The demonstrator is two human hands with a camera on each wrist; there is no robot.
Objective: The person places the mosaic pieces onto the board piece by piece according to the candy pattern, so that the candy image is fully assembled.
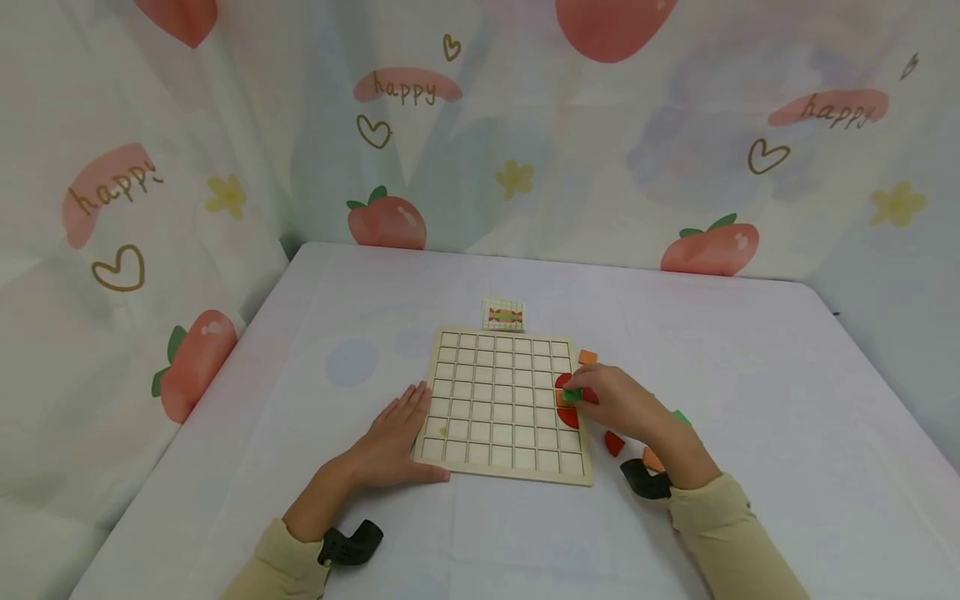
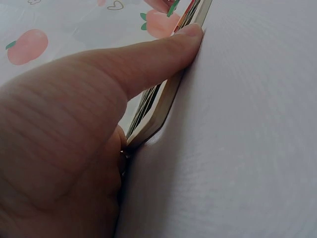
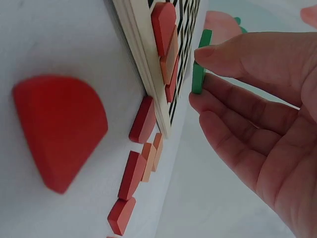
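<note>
A green tile pinched over the right edge of a wooden grid board.

The right hand pinches a small green tile between thumb and fingertips, holding it just above the board's right-hand cells, beside red and orange pieces already lying there. The left hand lies flat, fingers straight and together, on the table against the board's left edge, its thumb pressed along the near edge. More red and orange pieces, among them a red half-round, lie loose on the white table just right of the board. A small picture card lies just behind the board.
</note>
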